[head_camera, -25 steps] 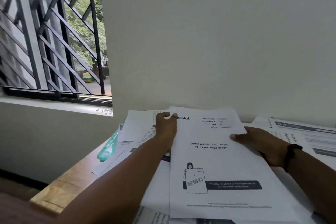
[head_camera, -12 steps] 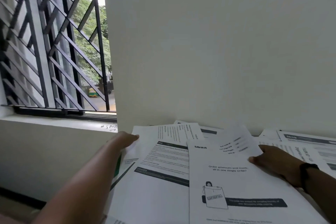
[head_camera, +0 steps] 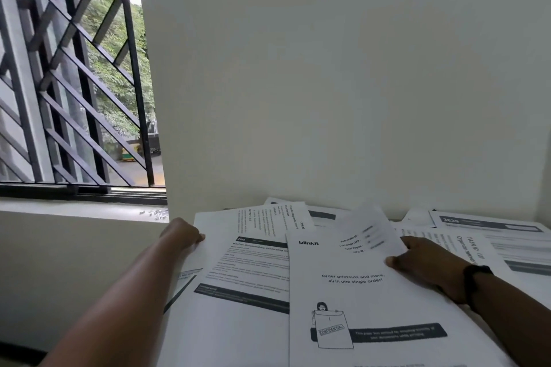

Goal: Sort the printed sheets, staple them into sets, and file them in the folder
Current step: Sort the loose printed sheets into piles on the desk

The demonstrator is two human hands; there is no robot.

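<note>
Printed white sheets lie spread over the desk in front of me. A "blinkit" cover sheet (head_camera: 351,292) is on top at the centre right, its far right corner lifted and blurred. My right hand (head_camera: 429,262) holds that sheet at its right edge, thumb on top. To its left lies a text sheet with a dark bar (head_camera: 238,271). My left hand (head_camera: 182,234) grips the far left corner of this sheet, fingers curled over the edge. A sideways-printed sheet (head_camera: 277,217) lies behind them.
More printed sheets (head_camera: 489,235) lie at the right, against the white wall (head_camera: 328,83). A barred window (head_camera: 74,83) and its sill (head_camera: 74,211) are to the left. No stapler or folder is in sight.
My left hand left the top of the blinkit sheet and reached left to the corner of the text sheet. The blinkit sheet slid right, uncovering that sheet. The camera tilted up.
</note>
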